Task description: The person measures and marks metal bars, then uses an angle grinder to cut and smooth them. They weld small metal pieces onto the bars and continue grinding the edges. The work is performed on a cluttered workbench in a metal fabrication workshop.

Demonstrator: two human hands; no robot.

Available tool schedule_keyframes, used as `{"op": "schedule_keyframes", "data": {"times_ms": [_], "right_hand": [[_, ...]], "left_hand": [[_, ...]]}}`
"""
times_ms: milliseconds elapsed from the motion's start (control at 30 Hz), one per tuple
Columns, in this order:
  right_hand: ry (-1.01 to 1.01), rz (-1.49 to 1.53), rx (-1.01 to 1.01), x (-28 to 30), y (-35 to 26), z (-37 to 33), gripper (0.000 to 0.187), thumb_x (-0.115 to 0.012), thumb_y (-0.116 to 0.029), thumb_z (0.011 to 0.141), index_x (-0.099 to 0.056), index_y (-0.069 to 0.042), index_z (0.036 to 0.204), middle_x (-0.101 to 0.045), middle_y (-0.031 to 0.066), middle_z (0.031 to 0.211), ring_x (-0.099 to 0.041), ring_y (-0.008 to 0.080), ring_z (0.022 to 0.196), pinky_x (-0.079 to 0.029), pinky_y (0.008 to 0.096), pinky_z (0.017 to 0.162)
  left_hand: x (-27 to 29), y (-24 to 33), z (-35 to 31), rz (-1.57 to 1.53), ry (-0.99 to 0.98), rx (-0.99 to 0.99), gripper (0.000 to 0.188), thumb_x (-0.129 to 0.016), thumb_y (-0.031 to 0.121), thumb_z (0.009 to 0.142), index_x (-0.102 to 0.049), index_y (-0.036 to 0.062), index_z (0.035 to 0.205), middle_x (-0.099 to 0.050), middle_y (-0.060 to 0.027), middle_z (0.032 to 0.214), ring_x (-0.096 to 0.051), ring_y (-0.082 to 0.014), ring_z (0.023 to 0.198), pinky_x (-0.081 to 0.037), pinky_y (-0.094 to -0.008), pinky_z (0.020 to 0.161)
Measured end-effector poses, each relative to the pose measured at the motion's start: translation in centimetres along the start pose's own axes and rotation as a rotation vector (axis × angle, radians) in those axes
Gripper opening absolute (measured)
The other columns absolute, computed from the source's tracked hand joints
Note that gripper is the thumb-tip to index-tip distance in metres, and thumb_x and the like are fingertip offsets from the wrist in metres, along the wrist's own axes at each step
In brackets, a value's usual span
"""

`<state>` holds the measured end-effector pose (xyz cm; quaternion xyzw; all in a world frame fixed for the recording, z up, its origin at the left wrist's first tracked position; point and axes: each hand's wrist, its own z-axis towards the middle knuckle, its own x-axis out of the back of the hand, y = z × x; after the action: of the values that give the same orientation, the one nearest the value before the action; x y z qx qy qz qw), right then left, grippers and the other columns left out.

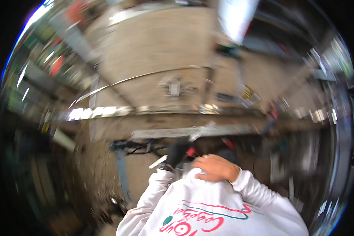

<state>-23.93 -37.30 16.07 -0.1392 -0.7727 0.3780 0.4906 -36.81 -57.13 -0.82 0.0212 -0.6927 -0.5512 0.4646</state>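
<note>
My left hand [178, 152] reaches forward from a white sleeve, in what looks like a dark glove. Its fingers are smeared by motion, so what it holds, if anything, cannot be made out. A small white strip [158, 162] shows beside that wrist. My bare right hand [216, 167] lies across the front of my white shirt [208, 196], near the hem, with its fingers stretched out toward the left. Dark shapes with red patches [229, 144] show just beyond it, too blurred to name.
A long metal beam [161, 114] crosses in front of me, with a pale flat strip [192, 131] nearer. Beyond it, a small blurred metal piece [174, 87] and a yellow-and-black item [247, 93] sit on a brown surface. Cluttered shelving [55, 59] stands at the left.
</note>
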Motion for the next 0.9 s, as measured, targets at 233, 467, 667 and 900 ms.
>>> {"op": "schedule_keyframes", "data": {"times_ms": [233,467,667,900], "right_hand": [[0.669,0.309,-0.602,-2.7,4.8,-20.5,0.039,-0.076,-0.027,0.09,-0.071,-0.002,0.12,-0.072,0.0175,0.114,-0.07,0.0346,0.105,-0.056,0.0421,0.091],[1.271,0.587,-0.954,-4.4,19.6,-30.9,0.027,-0.072,-0.024,0.098,-0.072,0.001,0.11,-0.077,0.0081,0.096,-0.071,0.0108,0.088,-0.055,0.0291,0.076],[1.384,0.302,-1.031,6.9,35.6,-25.2,0.07,-0.07,-0.062,0.089,-0.065,0.006,0.078,-0.067,0.0253,0.083,-0.066,0.0389,0.08,-0.05,0.0458,0.078],[1.5,0.924,-0.911,9.0,39.1,-22.9,0.043,-0.072,-0.037,0.091,-0.071,0.001,0.072,-0.064,0.0084,0.055,-0.05,0.0237,0.034,-0.049,0.0362,0.049]], "left_hand": [[-10.0,13.0,8.1,-0.009,-0.165,-0.213,0.033,-0.075,0.022,0.093,-0.072,0.0111,0.124,-0.068,-0.0162,0.091,-0.067,-0.0377,0.082,-0.054,-0.0453,0.07],[-19.7,17.5,17.3,-0.073,-0.189,-0.244,0.028,-0.076,0.023,0.093,-0.074,0.0076,0.117,-0.069,-0.0174,0.092,-0.066,-0.0389,0.086,-0.053,-0.0462,0.074],[-20.8,17.9,17.0,0.107,-0.139,-0.136,0.031,-0.075,0.011,0.094,-0.072,0.0001,0.123,-0.074,-0.0182,0.103,-0.071,-0.0317,0.094,-0.056,-0.04,0.084],[-17.5,17.3,10.2,0.474,-0.099,-0.164,0.027,-0.07,0.01,0.095,-0.071,0.0013,0.12,-0.073,-0.0162,0.104,-0.068,-0.0334,0.088,-0.055,-0.0405,0.078]]}}
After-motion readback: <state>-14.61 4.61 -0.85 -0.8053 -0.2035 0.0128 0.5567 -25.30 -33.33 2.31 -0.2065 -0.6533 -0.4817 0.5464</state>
